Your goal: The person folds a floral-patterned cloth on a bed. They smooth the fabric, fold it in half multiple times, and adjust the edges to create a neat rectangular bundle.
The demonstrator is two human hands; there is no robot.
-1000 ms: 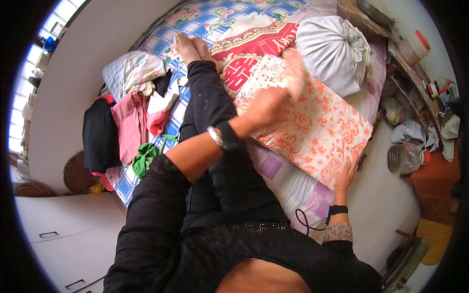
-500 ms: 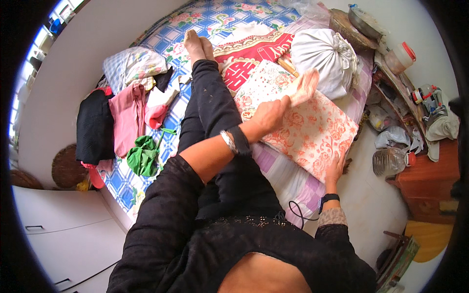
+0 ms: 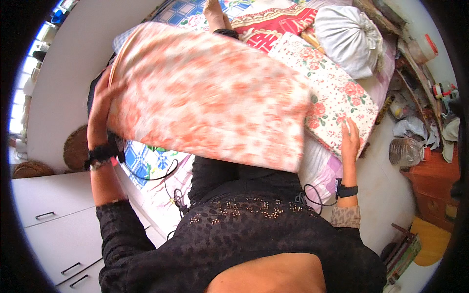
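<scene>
A pale-walled room with a bed [image 3: 178,9] in the middle, blue checks showing at its top edge, white drawers [image 3: 44,198] down at the left, a clear bottle [image 3: 404,152] over on the right.

Into the head view, the only one on offer: the left hand [image 3: 103,100] is closed on the left edge of the orange cloth [image 3: 210,97], and what a spread it is! The cloth hangs over the person's legs, blurred, its long axis running from the left hand across to the right and dipping slightly. So the whole sheet lies to the right of that gripping hand; its far end reaches over the left side of the white cloth [image 3: 342,80]. Whether the two join there, I can't tell.

Now the right hand [image 3: 350,139]: fingers outstretched, open, resting on the white cloth's near right side. It's apart from the orange cloth, whose free end lies to its left; the left hand is the nearer one, already on it.

The count, then: two hands, one orange cloth, one white cloth, one tied bundle [image 3: 344,41] at the upper right, and one red cloth [image 3: 288,22] beside that.
</scene>
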